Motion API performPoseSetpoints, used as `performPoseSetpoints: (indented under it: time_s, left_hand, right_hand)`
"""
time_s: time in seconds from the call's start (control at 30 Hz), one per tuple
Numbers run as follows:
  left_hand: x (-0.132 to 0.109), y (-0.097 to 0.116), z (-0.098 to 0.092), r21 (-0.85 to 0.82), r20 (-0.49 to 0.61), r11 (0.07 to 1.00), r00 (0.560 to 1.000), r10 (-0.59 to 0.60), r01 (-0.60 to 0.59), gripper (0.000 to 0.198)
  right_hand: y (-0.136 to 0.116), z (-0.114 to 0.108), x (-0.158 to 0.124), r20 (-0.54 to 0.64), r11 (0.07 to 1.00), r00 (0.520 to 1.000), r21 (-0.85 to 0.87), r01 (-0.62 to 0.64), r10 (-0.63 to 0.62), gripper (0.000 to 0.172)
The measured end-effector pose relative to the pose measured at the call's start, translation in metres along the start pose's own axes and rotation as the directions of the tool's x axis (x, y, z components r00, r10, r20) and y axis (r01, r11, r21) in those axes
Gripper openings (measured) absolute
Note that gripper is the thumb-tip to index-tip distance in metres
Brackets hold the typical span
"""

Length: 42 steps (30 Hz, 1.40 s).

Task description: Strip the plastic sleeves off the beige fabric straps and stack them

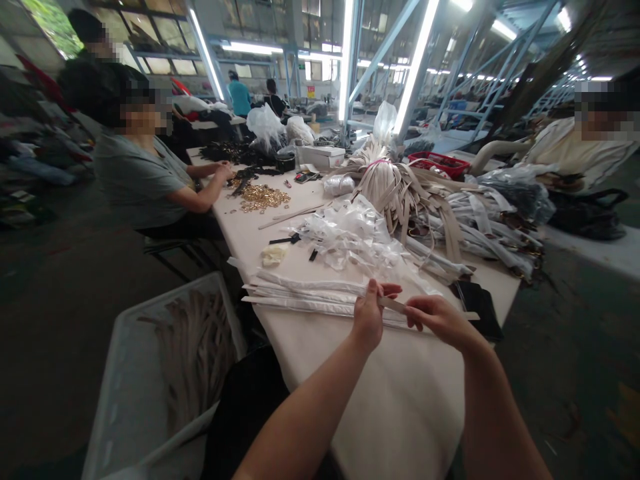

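Note:
My left hand (pixel 369 315) and my right hand (pixel 437 319) are raised over a long white table (pixel 320 347). Both pinch a flat beige strap (pixel 393 305), which runs between them and on to the right. Just under and left of my hands lies a bundle of white plastic-wrapped strips (pixel 300 293). A crumpled heap of clear plastic film (pixel 355 237) sits farther up the table. A black flat piece (pixel 477 307) lies near the table edge beyond my right hand.
A white crate (pixel 165 373) holding beige straps stands on the floor left of me. A seated person (pixel 145 180) works at the table's left side beside a pile of gold metal buckles (pixel 265 198). Bundled beige straps (pixel 395 193), a red basket (pixel 440 163) and bagged goods crowd the table's far end.

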<state>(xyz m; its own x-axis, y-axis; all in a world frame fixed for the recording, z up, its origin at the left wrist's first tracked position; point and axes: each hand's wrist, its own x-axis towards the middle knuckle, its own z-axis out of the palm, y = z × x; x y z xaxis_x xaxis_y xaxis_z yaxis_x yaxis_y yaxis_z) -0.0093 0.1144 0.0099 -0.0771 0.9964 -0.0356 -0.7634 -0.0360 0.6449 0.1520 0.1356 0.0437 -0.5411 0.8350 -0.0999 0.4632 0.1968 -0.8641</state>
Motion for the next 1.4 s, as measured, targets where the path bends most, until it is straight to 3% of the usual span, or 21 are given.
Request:
performPoseSetpoints:
  time_s: [0.13,0.47,0.57,0.67,0.83,0.97,1.13,1.3,1.4]
  left_hand:
    - [0.002,0.003,-0.003,-0.044,-0.003,0.999,1.000,-0.031,0.030,0.045]
    - [-0.011,-0.030,-0.003,-0.043,-0.036,0.997,0.997,-0.069,0.067,0.042]
    - [-0.006,-0.026,-0.001,-0.048,-0.047,0.995,0.994,-0.094,0.092,0.046]
    - [0.000,-0.016,-0.003,-0.056,-0.064,0.998,0.997,-0.043,0.040,0.044]
    - [0.000,-0.020,-0.007,-0.059,-0.053,0.997,0.997,-0.057,0.054,0.043]
    - [-0.002,-0.035,-0.011,-0.067,-0.030,0.993,0.995,-0.096,0.094,0.044]
    - [-0.002,-0.041,-0.014,0.012,-0.033,0.987,0.987,-0.159,0.159,0.051]
    - [-0.005,-0.033,-0.016,-0.031,0.052,0.981,0.980,-0.192,0.194,0.046]
    - [-0.005,-0.011,-0.031,-0.152,-0.011,0.974,0.985,-0.170,0.166,0.038]
  right_hand:
    - [0.002,-0.003,-0.005,-0.041,0.999,0.999,-0.044,-0.025,0.024,0.043]
    - [-0.002,0.021,0.010,-0.046,0.998,0.999,0.068,-0.005,0.009,0.044]
    - [0.004,0.018,0.008,-0.007,0.994,1.000,0.109,-0.016,0.017,0.043]
    - [0.017,0.006,-0.002,0.018,0.993,0.995,0.070,-0.098,0.097,0.042]
    - [0.023,0.005,-0.006,-0.091,0.997,0.993,0.004,-0.081,0.081,0.041]
    - [0.014,0.025,0.007,-0.102,0.984,0.993,0.172,-0.038,0.056,0.036]
    - [0.016,0.045,0.017,-0.123,0.883,0.983,0.465,-0.066,0.138,0.038]
    - [0.015,0.049,0.018,-0.148,0.924,0.983,0.380,-0.045,0.109,0.036]
    - [0.018,0.036,0.002,-0.128,0.940,0.983,0.330,-0.081,0.130,0.036]
